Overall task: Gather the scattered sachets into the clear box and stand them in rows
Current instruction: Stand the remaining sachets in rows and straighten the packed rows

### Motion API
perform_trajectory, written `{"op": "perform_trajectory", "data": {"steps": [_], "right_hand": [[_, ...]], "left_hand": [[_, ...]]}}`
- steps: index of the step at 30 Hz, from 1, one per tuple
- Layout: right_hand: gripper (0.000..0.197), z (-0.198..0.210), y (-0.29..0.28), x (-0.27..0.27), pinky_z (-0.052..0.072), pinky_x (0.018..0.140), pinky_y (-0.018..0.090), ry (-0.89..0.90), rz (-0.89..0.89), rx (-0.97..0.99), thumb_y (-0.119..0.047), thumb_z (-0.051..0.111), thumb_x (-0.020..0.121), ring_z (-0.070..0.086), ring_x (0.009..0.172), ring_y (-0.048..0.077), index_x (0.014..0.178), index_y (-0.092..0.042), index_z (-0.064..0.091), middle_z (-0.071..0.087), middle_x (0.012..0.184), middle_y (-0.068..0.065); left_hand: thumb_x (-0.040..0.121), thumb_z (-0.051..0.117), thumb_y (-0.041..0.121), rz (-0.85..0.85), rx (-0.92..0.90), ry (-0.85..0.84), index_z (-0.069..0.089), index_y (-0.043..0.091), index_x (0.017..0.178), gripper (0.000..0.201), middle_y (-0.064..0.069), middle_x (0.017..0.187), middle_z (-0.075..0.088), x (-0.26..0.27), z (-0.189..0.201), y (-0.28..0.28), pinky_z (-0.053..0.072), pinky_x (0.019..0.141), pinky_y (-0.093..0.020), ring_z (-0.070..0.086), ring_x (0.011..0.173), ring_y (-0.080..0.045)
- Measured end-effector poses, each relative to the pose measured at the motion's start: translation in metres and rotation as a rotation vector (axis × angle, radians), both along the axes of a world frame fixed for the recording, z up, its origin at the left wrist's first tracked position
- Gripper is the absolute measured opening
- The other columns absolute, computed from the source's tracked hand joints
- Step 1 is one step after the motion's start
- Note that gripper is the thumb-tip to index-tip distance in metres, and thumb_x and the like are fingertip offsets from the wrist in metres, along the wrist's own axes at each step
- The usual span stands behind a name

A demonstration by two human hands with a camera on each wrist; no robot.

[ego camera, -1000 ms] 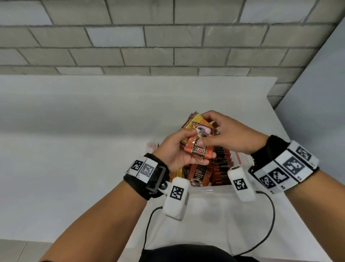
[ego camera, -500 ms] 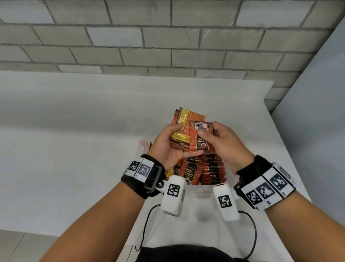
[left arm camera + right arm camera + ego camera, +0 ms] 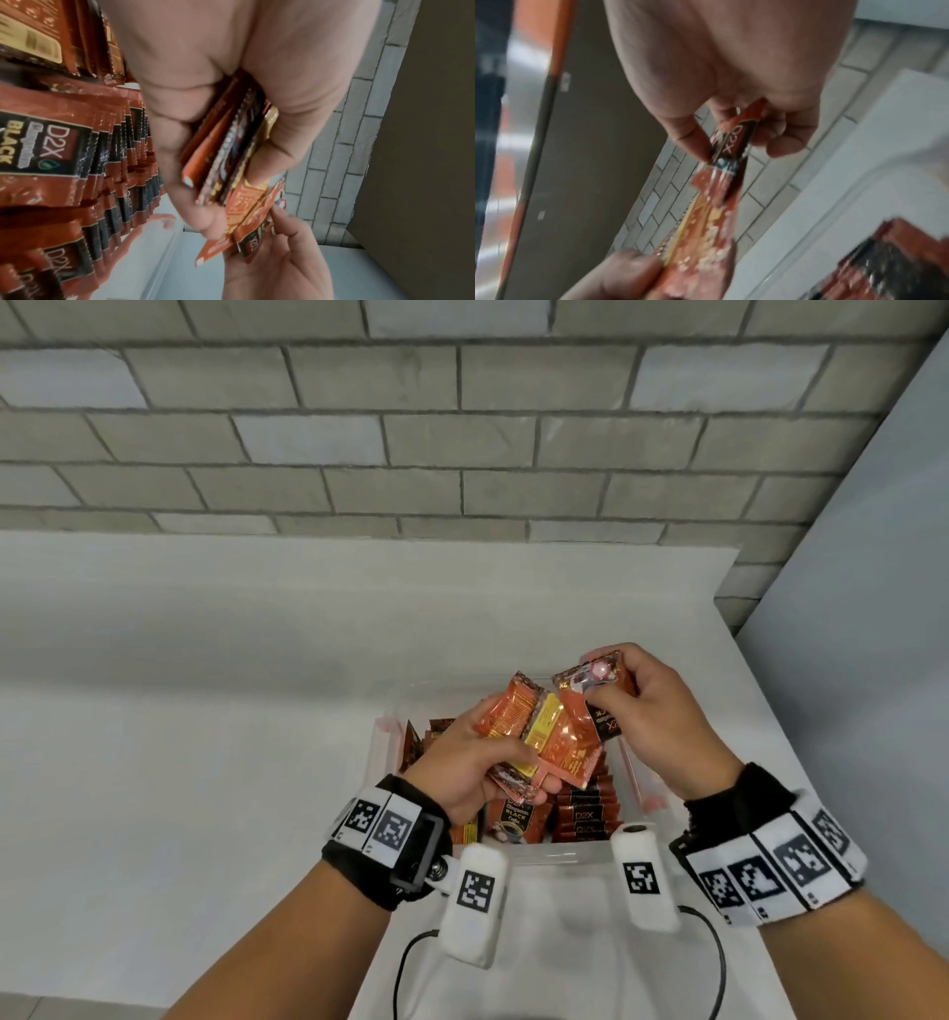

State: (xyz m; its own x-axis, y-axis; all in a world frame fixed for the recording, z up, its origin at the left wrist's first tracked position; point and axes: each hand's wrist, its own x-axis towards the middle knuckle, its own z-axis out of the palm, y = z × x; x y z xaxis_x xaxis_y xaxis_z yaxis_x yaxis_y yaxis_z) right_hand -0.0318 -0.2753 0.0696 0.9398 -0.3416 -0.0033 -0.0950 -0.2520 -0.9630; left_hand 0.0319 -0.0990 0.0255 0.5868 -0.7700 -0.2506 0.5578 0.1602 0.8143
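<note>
Above the clear box (image 3: 539, 857) my left hand (image 3: 475, 757) grips a fanned bunch of orange and yellow sachets (image 3: 544, 737) (image 3: 231, 154). To its right my right hand (image 3: 652, 711) pinches a single red-and-black sachet (image 3: 595, 701) (image 3: 734, 142) by its upper end, its lower end beside the bunch. Inside the box, red-and-black sachets (image 3: 585, 809) (image 3: 64, 146) stand upright in rows, partly hidden under both hands.
The box stands near the front right of a white table (image 3: 205, 737). A grey brick wall (image 3: 411, 428) runs behind, and a grey panel (image 3: 873, 608) closes the right side. Wrist cameras and black cables (image 3: 411, 968) hang below both wrists.
My right hand has drawn one red-and-black sachet off the bunch, up and to the right. The bunch in my left hand has tilted and fanned out lower over the box.
</note>
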Motion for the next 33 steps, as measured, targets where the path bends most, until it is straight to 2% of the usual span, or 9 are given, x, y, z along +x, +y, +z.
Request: {"op": "perform_trajectory", "data": {"steps": [4, 8, 11, 13, 17, 21, 26, 30, 33], "right_hand": [[0.028, 0.001, 0.000, -0.005, 0.054, 0.080, 0.023, 0.094, 0.181, -0.135, -0.003, 0.061, 0.087, 0.067, 0.090, 0.006, 0.108, -0.023, 0.064, 0.070, 0.101, -0.006], [0.025, -0.004, 0.002, -0.006, 0.053, 0.083, 0.026, 0.100, 0.144, -0.077, -0.002, 0.063, 0.086, 0.069, 0.089, 0.010, 0.102, -0.021, 0.067, 0.073, 0.096, -0.004], [0.012, -0.007, 0.002, -0.004, 0.053, 0.080, 0.036, 0.104, 0.058, -0.012, -0.005, 0.065, 0.085, 0.069, 0.086, 0.021, 0.096, -0.010, 0.068, 0.073, 0.092, 0.004], [0.010, -0.011, 0.002, -0.002, 0.052, 0.074, 0.034, 0.118, 0.003, 0.062, -0.006, 0.064, 0.086, 0.069, 0.080, 0.019, 0.095, -0.006, 0.065, 0.073, 0.088, 0.004], [0.018, -0.018, 0.008, 0.002, 0.047, 0.073, 0.035, 0.155, -0.057, 0.202, -0.014, 0.064, 0.087, 0.065, 0.082, 0.017, 0.098, -0.002, 0.057, 0.070, 0.091, 0.004], [0.012, -0.016, 0.019, 0.002, 0.055, 0.062, 0.033, 0.200, -0.008, 0.384, -0.006, 0.060, 0.090, 0.069, 0.076, 0.016, 0.101, -0.009, 0.060, 0.072, 0.088, 0.006], [0.022, -0.015, 0.025, 0.002, 0.057, 0.079, 0.043, 0.256, 0.016, 0.538, -0.008, 0.057, 0.091, 0.070, 0.084, 0.023, 0.113, -0.006, 0.061, 0.072, 0.101, 0.013], [0.027, -0.018, 0.035, 0.004, 0.059, 0.075, 0.041, 0.285, -0.009, 0.639, -0.009, 0.059, 0.090, 0.070, 0.087, 0.024, 0.116, -0.002, 0.058, 0.071, 0.105, 0.016], [0.021, -0.019, 0.040, 0.008, 0.060, 0.070, 0.038, 0.258, -0.053, 0.678, -0.008, 0.057, 0.091, 0.070, 0.084, 0.022, 0.111, -0.001, 0.058, 0.071, 0.100, 0.014]], "left_hand": [[0.076, 0.068, 0.001, 0.030, 0.003, -0.011, 0.056, 0.010, 0.121, 0.047, -0.030, 0.104, 0.067, 0.004, 0.000, 0.002, 0.059, 0.060, -0.036, 0.071, 0.078, -0.032], [0.083, 0.056, 0.027, 0.055, -0.038, 0.146, 0.055, 0.011, 0.124, 0.044, -0.028, 0.110, 0.064, 0.008, -0.001, 0.004, 0.059, 0.059, -0.038, 0.069, 0.079, -0.036], [0.090, 0.047, 0.019, 0.090, -0.057, 0.169, 0.056, 0.011, 0.120, 0.032, -0.023, 0.105, 0.067, 0.012, -0.002, 0.007, 0.059, 0.061, -0.041, 0.068, 0.081, -0.036], [0.094, 0.041, 0.007, 0.139, -0.052, 0.135, 0.056, 0.011, 0.117, 0.028, -0.020, 0.105, 0.068, 0.013, -0.001, 0.007, 0.059, 0.063, -0.043, 0.068, 0.086, -0.034], [0.082, 0.056, -0.003, 0.213, -0.060, 0.056, 0.054, 0.011, 0.124, 0.044, -0.015, 0.104, 0.070, 0.013, 0.000, 0.007, 0.060, 0.067, -0.040, 0.069, 0.090, -0.028], [0.071, 0.065, 0.001, 0.256, -0.069, -0.043, 0.057, 0.016, 0.114, 0.046, -0.010, 0.101, 0.071, 0.014, -0.004, 0.008, 0.059, 0.075, -0.042, 0.069, 0.091, -0.026], [0.073, 0.065, 0.000, 0.324, -0.095, -0.045, 0.056, 0.014, 0.117, 0.047, -0.011, 0.105, 0.070, 0.015, -0.008, 0.011, 0.059, 0.075, -0.041, 0.068, 0.096, -0.026], [0.076, 0.064, 0.002, 0.339, -0.104, -0.061, 0.055, 0.014, 0.118, 0.045, -0.011, 0.106, 0.070, 0.014, -0.008, 0.011, 0.058, 0.074, -0.038, 0.068, 0.097, -0.024], [0.082, 0.061, 0.013, 0.349, -0.108, 0.002, 0.053, 0.010, 0.126, 0.045, -0.016, 0.116, 0.067, 0.015, -0.005, 0.012, 0.057, 0.081, -0.043, 0.065, 0.102, -0.028]]}}
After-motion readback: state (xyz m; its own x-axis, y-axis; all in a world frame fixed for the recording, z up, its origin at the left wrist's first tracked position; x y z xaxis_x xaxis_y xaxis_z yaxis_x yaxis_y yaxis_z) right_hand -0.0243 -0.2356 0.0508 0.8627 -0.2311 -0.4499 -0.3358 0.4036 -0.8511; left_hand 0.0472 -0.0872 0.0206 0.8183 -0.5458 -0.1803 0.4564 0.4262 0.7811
